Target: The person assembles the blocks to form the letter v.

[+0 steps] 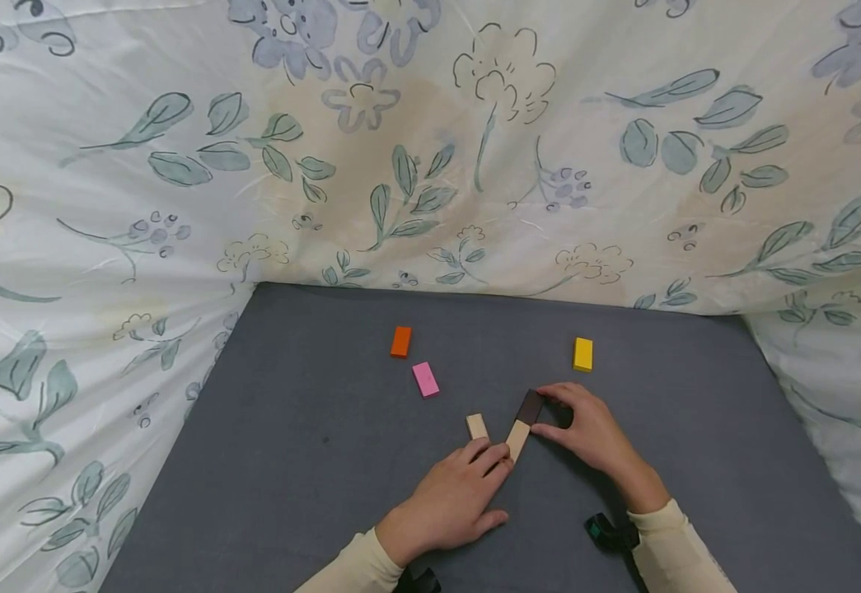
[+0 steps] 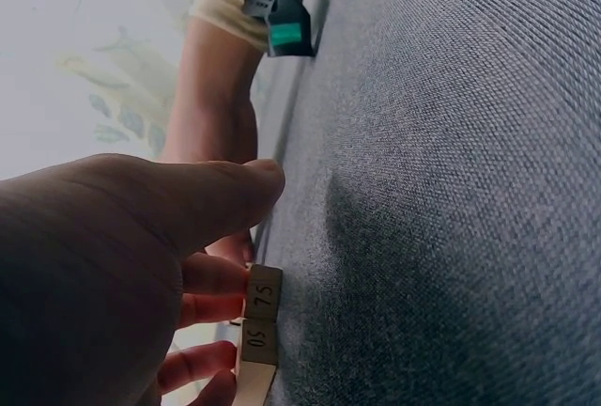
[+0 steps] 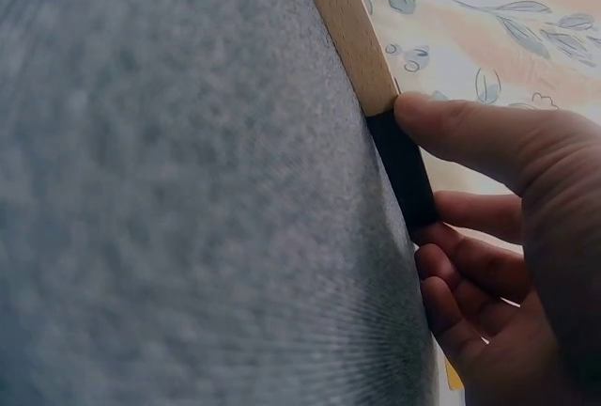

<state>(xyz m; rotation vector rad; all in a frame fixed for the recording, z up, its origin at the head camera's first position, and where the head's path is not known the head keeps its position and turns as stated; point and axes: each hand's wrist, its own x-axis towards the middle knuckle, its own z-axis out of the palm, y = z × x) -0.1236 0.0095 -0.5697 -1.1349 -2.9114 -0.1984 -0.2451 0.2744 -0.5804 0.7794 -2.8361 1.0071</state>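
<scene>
My right hand (image 1: pixel 593 436) pinches a dark brown block (image 1: pixel 530 407) between thumb and fingertips; the right wrist view shows the same dark block (image 3: pixel 404 166). Its end meets a light wooden block (image 1: pixel 517 440), and the two form a slanting line. My left hand (image 1: pixel 448 498) lies palm down, its fingertips touching the wooden blocks and partly covering them, the thumb held apart. Just beyond its fingers is another light wooden block (image 1: pixel 477 426). In the left wrist view, block ends marked 75 (image 2: pixel 263 293) and 50 (image 2: pixel 257 338) stand side by side at the fingertips.
An orange block (image 1: pixel 400 342) and a pink block (image 1: pixel 426 380) lie farther back, left of the hands. A yellow block (image 1: pixel 582 354) is behind the right hand. The grey tabletop (image 1: pixel 311 478) is bordered by a hanging floral cloth (image 1: pixel 400 189).
</scene>
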